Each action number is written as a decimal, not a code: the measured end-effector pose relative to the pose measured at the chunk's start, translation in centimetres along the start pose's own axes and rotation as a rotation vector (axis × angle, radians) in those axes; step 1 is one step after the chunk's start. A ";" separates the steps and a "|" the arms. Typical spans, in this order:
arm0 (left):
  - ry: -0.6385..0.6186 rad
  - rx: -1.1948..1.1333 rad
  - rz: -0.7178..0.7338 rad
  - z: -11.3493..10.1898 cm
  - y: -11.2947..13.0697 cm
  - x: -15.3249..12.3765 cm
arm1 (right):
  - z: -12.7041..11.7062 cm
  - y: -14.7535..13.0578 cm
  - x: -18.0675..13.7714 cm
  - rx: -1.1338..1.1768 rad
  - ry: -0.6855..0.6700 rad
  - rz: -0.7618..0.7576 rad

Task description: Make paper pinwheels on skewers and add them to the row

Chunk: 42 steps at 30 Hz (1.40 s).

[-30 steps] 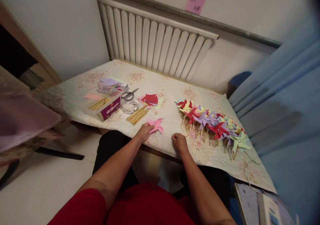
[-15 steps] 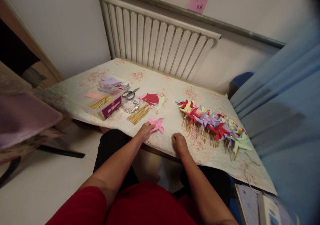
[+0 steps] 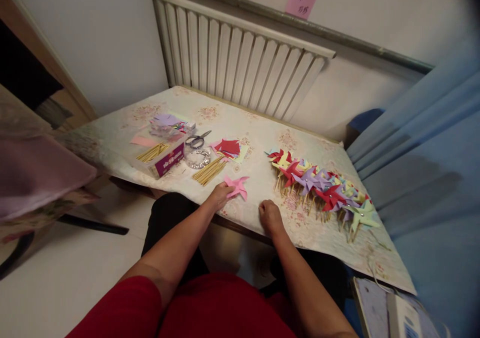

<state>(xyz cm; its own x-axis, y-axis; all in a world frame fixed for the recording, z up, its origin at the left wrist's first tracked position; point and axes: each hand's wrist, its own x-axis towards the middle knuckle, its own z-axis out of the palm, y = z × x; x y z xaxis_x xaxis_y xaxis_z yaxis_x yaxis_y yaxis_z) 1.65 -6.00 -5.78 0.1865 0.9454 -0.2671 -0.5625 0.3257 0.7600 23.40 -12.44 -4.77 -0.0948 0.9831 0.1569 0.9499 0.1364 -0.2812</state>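
A pink paper pinwheel (image 3: 238, 187) is pinched by one edge in my left hand (image 3: 220, 196), its blades spread out just above the table. My right hand (image 3: 269, 214) rests closed at the table's front edge; its fingers are curled under, so what they hold, if anything, is hidden. Left of the pinwheel lies a bundle of thin wooden sticks (image 3: 209, 171). Behind the sticks is a stack of coloured paper squares (image 3: 228, 148), red on top. A round clear dish (image 3: 198, 158) of shiny metal pins sits beside them.
Scissors (image 3: 198, 139) lie behind the dish. A purple-fronted box (image 3: 169, 161) holds more sticks, with coloured paper (image 3: 166, 120) behind it. Rows of finished pinwheels (image 3: 318, 183) on sticks fill the table's right side. A radiator (image 3: 240, 53) stands along the wall, a blue curtain (image 3: 431, 143) at right.
The view has shifted very slightly. My left hand still holds the pink pinwheel and my right hand stays closed in the same place.
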 end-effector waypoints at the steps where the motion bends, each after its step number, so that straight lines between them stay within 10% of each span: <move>1: 0.001 -0.001 -0.001 0.0 0.0 -0.1 | 0.0 0.0 0.0 0.001 0.003 -0.002; 16: 0.119 0.077 -0.059 2.9 1.8 -2.7 | 0.2 0.1 -1.1 0.252 0.142 0.055; 28: 0.061 0.156 0.035 7.2 3.3 -9.1 | -0.9 -0.9 -2.0 1.181 0.372 0.595; 33: 0.042 0.194 0.037 8.7 3.9 -10.6 | -5.5 -3.3 -2.4 1.301 0.489 0.462; 42: 0.010 0.241 0.072 10.5 4.6 -12.6 | -12.1 -8.5 -4.7 0.785 0.548 -0.077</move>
<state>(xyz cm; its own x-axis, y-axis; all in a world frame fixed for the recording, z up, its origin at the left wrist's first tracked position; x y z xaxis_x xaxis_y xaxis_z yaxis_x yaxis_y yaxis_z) 5.19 -16.33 7.27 0.1444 0.9665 -0.2123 -0.3659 0.2515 0.8960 19.42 -19.65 8.36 0.1929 0.8015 0.5660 0.4579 0.4367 -0.7744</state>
